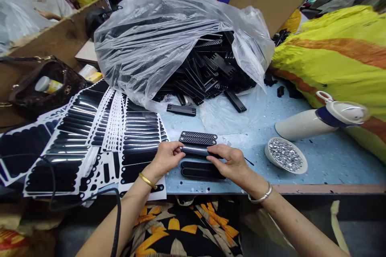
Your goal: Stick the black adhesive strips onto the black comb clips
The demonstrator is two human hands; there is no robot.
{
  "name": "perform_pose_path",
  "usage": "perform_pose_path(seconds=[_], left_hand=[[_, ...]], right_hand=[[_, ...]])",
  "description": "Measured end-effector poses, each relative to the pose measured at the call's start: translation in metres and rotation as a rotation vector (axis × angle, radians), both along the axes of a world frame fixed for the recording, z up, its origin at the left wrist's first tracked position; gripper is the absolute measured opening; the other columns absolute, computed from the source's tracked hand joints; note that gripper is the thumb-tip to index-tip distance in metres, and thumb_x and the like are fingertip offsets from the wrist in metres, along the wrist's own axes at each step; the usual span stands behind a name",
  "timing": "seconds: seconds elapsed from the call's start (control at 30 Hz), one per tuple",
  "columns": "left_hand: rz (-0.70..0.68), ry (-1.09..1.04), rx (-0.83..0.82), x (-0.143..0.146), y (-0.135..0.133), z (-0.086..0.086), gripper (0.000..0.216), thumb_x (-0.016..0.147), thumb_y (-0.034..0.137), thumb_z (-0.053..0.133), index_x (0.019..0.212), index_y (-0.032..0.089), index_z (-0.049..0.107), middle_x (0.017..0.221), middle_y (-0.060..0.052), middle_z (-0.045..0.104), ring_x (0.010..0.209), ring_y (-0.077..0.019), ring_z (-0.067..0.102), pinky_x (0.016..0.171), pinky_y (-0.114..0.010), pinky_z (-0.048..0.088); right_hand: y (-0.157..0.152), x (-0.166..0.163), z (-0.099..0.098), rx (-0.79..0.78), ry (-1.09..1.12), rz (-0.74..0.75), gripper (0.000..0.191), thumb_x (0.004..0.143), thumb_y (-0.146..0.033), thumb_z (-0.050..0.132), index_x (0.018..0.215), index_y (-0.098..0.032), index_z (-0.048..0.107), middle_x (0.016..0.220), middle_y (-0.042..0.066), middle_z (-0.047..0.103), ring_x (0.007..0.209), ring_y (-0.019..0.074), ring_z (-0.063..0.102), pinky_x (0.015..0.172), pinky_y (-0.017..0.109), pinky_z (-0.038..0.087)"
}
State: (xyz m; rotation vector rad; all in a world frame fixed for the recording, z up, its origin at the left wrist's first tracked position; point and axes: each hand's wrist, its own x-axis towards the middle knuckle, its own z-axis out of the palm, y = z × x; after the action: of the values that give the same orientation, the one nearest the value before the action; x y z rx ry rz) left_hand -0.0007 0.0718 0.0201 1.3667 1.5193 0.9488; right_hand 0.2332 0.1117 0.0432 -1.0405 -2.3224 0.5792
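Observation:
My left hand point(165, 157) and my right hand point(229, 162) both pinch a long black plastic strip point(196, 151) with a glossy face, one at each end, just above the blue table. Two perforated black strips point(198, 137) lie side by side right behind it. Two more smooth black strips point(199, 170) lie in front, partly under my right hand. Sheets of black oval stickers point(139, 136) are fanned out to the left of my left hand.
A clear plastic bag point(157, 44) spills a heap of black strips point(211, 76) at the back. A white bowl of rhinestones point(285, 156) and a white bottle point(319, 120) lie right. A yellow sack point(340, 60) and a dark handbag point(42, 88) flank the table.

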Motion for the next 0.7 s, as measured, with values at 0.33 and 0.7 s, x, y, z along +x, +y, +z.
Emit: perform_pose_path(seconds=[0.33,0.7], left_hand=[[0.02,-0.05,-0.033,-0.0014,-0.0001,-0.0024,0.023,0.067,0.017,0.068,0.088,0.014,0.076,0.061,0.0,0.065,0.052,-0.0102,0.057,0.051,-0.02,0.046],[0.018,-0.046,-0.021,-0.0005,-0.0007,-0.0037,0.023,0.069,0.017,0.066,0.089,0.014,0.075,0.062,0.001,0.065,0.052,-0.0107,0.058,0.05,-0.02,0.047]], right_hand=[[-0.0013,-0.0008,-0.0022,-0.04,-0.002,-0.014,0.015,0.083,-0.021,0.063,0.093,-0.02,0.075,0.091,0.01,0.076,0.083,0.0235,0.073,0.076,0.036,0.061],[-0.0044,-0.0069,-0.0002,0.011,-0.031,0.0,0.015,0.084,-0.017,0.059,0.09,-0.02,0.073,0.087,0.009,0.075,0.08,0.0237,0.071,0.073,0.036,0.059]])
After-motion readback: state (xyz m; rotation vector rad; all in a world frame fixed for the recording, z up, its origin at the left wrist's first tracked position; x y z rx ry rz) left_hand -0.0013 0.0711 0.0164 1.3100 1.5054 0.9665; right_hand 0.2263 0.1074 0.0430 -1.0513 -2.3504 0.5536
